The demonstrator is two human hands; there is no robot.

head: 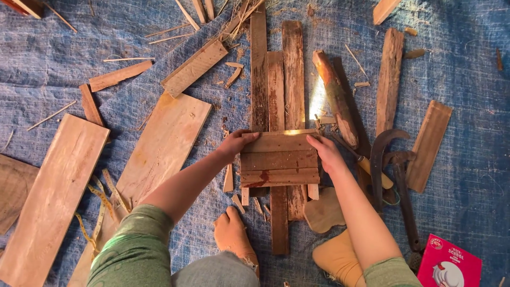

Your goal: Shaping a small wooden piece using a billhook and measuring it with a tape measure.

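Item: stack of short crosswise boards point(280, 158), three showing, rough-sawn reddish wood with one dark red stain. It lies across four long upright slats point(276, 95), weathered and grey-brown, side by side on a blue woven tarpaulin point(467, 64) that covers the floor.

Left hand point(234, 144): fingers curled round the left end of the far short board, gripping it.
Right hand point(326, 153): pressed against the right ends, thumb over the far edge. Together the hands appear to square the boards over the slats.

Nearby: broad pale planks point(162, 143) to the left; yellow tape measure point(98, 212); bark-covered log point(336, 98); curved dark blade point(378, 159) and hammer point(404, 196) at right; red booklet point(449, 263), near right. Splinters and shavings lie scattered.
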